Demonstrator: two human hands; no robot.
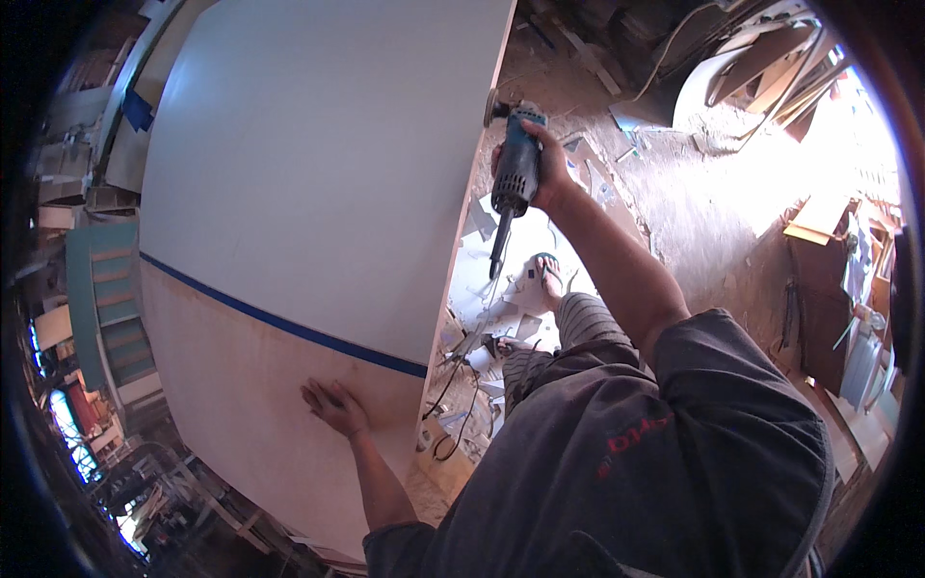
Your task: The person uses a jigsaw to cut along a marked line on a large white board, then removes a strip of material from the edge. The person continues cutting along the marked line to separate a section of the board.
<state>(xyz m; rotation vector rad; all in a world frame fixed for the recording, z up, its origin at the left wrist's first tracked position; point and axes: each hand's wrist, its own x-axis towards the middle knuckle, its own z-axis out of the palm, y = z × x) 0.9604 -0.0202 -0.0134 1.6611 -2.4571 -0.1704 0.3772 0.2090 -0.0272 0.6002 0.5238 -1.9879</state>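
The big board (318, 144) fills the left and middle of the frame, with a blue stripe (279, 320) across. I grip the grinder (520, 159), upper middle, with my right hand (551, 171). My left hand (337, 409) lies stretched out flat on the board, lower middle. The small disc (491, 108) is by the edge (460, 241); I can't tell if it touches. I think I'm smoothing that edge; next needs a slow, steady slide.

The right hand (552, 173) grips a grinder (518, 159), the left hand (337, 409) a panel's surface (260, 385).
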